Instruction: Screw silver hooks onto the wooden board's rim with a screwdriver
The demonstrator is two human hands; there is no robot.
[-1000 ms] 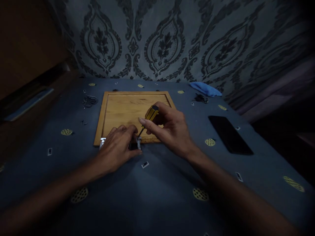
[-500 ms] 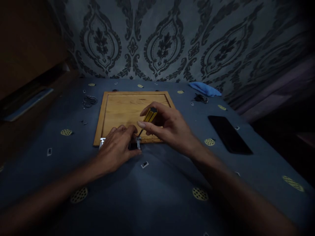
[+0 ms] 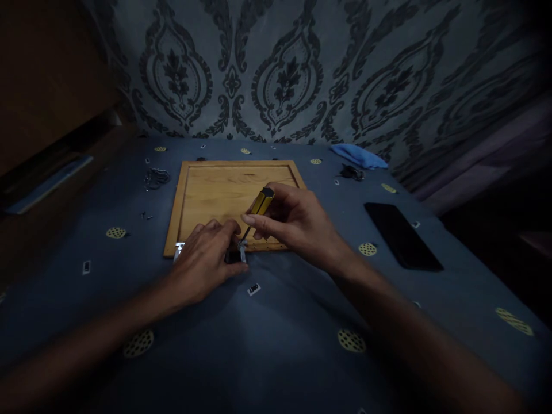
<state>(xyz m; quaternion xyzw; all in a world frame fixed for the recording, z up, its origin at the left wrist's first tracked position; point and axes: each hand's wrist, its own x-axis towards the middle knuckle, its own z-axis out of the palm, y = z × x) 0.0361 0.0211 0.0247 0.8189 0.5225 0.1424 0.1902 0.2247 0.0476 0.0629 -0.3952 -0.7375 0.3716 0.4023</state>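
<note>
A framed wooden panel [image 3: 215,192] lies flat on the patterned blue cloth. At its near edge is a small silver metal fitting [image 3: 242,251], partly hidden by my left hand [image 3: 204,253]. The thumb and fingers of that hand close around the fitting and press it to the edge. My right hand [image 3: 302,224] grips a screwdriver [image 3: 262,201] by its yellow and black handle. The tool tilts, with its shaft pointing down to the fitting; the exact tip contact is too small to make out. Another silver metal piece [image 3: 179,247] shows at the panel's near left corner.
Several small screws [image 3: 146,216] and a tangle of dark metal pieces [image 3: 157,177] lie left of the panel. On the right are a black phone [image 3: 401,236], a blue cloth [image 3: 360,156] and a small dark bundle [image 3: 352,172]. A patterned wall [image 3: 284,75] rises behind.
The screwdriver handle has shifted slightly to the left, and my right fingers have changed their grip around it. My left hand stays put on the fitting.
</note>
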